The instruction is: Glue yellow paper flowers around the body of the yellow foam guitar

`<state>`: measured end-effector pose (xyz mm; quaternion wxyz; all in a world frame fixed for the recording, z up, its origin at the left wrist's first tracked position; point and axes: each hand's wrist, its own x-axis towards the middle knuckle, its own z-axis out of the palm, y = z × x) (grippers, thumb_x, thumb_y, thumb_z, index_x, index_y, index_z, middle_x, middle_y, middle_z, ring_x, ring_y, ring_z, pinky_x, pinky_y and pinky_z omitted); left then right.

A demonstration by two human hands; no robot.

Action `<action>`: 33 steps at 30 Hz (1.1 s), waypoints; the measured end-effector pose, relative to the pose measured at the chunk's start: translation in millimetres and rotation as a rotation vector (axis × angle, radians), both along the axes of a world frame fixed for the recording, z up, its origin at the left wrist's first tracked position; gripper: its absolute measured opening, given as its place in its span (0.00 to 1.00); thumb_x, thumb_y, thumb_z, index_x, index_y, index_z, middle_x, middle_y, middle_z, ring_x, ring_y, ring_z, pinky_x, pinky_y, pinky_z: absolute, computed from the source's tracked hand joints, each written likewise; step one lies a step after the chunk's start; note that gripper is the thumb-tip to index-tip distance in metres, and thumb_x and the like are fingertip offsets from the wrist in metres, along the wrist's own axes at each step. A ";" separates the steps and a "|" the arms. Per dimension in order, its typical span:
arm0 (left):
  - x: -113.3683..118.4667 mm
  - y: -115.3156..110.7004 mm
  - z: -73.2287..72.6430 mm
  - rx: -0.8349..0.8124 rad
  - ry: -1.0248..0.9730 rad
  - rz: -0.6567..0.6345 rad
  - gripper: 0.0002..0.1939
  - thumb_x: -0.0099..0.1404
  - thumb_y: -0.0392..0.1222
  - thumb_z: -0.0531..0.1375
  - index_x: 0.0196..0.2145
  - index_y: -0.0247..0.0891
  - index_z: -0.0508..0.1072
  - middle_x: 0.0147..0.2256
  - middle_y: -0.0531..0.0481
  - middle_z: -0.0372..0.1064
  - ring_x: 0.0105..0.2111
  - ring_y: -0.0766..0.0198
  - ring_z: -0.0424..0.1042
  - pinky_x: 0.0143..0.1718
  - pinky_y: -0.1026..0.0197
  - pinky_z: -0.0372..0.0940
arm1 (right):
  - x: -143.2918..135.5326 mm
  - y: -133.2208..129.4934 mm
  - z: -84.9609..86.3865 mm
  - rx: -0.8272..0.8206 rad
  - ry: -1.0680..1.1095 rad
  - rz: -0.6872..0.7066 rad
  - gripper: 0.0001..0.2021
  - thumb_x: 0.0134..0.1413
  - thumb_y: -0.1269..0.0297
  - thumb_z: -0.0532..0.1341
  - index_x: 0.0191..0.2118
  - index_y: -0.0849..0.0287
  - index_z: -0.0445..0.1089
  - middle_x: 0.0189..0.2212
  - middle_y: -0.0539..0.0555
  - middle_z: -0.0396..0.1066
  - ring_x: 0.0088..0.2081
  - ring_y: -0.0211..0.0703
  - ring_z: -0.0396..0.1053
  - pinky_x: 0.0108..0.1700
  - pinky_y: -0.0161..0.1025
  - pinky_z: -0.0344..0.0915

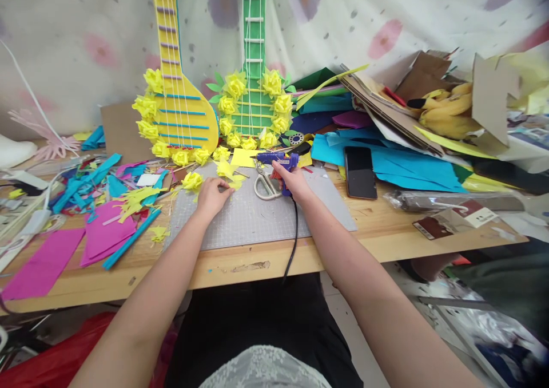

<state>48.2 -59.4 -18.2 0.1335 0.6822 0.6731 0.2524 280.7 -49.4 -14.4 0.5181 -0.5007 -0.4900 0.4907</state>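
Note:
My right hand is wrapped round a blue glue gun, its nozzle pointing left over the grey cutting mat. Scissors with pale handles lie on the mat beneath the gun. On the mat's left part, my left hand has thumb and forefinger pinched at the edge of a yellow paper piece. A yellow paper flower sits just left of that hand. Behind, a yellow instrument-shaped craft and a green one stand upright, edged with yellow flowers.
A black phone lies right of the mat, near blue paper sheets and piled cardboard. Magenta sheets and colourful scraps cover the left side. The glue gun's black cable hangs over the table's front edge.

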 end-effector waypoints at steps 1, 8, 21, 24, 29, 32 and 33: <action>-0.5 0.6 -0.2 -0.008 -0.020 0.002 0.06 0.54 0.42 0.64 0.27 0.39 0.72 0.36 0.45 0.69 0.39 0.57 0.69 0.44 0.57 0.61 | -0.3 0.1 -0.1 -0.001 0.003 -0.001 0.20 0.46 0.45 0.62 0.22 0.59 0.67 0.15 0.47 0.62 0.15 0.30 0.54 0.19 0.31 0.56; -4.9 -8.6 -1.0 -0.019 -0.219 -0.017 0.04 0.57 0.41 0.59 0.28 0.40 0.68 0.32 0.51 0.71 0.33 0.62 0.69 0.37 0.60 0.62 | -4.5 -3.2 3.8 -0.014 -0.003 -0.011 0.20 0.43 0.45 0.63 0.22 0.59 0.65 0.15 0.46 0.62 0.15 0.29 0.54 0.18 0.31 0.55; 0.8 -8.3 -6.4 0.002 0.019 0.044 0.09 0.53 0.47 0.64 0.28 0.39 0.73 0.33 0.46 0.70 0.40 0.55 0.67 0.48 0.53 0.59 | -6.5 -8.3 6.0 -0.014 -0.142 -0.019 0.22 0.44 0.43 0.62 0.21 0.60 0.68 0.14 0.47 0.62 0.15 0.30 0.55 0.20 0.32 0.56; 1.5 -6.4 -6.3 -0.031 0.012 0.066 0.09 0.53 0.47 0.64 0.26 0.39 0.73 0.33 0.45 0.69 0.41 0.55 0.67 0.48 0.53 0.59 | -7.2 -10.4 9.7 -0.022 -0.160 -0.018 0.21 0.45 0.44 0.61 0.20 0.60 0.68 0.13 0.47 0.59 0.15 0.31 0.54 0.20 0.33 0.56; 1.5 -9.7 -7.7 0.035 -0.057 -0.008 0.07 0.53 0.42 0.64 0.25 0.39 0.70 0.31 0.49 0.70 0.37 0.58 0.67 0.44 0.55 0.60 | -8.8 -9.6 8.1 -0.027 -0.225 -0.050 0.21 0.44 0.43 0.61 0.21 0.60 0.68 0.14 0.48 0.62 0.17 0.33 0.57 0.22 0.34 0.57; 3.6 -11.7 -8.2 0.045 -0.130 0.010 0.07 0.52 0.40 0.64 0.29 0.39 0.69 0.30 0.50 0.70 0.34 0.60 0.67 0.40 0.57 0.60 | -10.7 -9.6 4.9 0.011 -0.286 -0.040 0.21 0.42 0.43 0.62 0.23 0.60 0.70 0.17 0.51 0.68 0.21 0.37 0.63 0.26 0.35 0.61; 4.4 -12.0 -7.9 0.039 -0.161 0.021 0.09 0.51 0.39 0.64 0.31 0.39 0.69 0.30 0.50 0.70 0.33 0.61 0.67 0.39 0.58 0.60 | -11.5 -9.8 4.2 0.035 -0.299 -0.034 0.21 0.42 0.43 0.62 0.24 0.60 0.71 0.19 0.52 0.70 0.23 0.38 0.65 0.28 0.36 0.62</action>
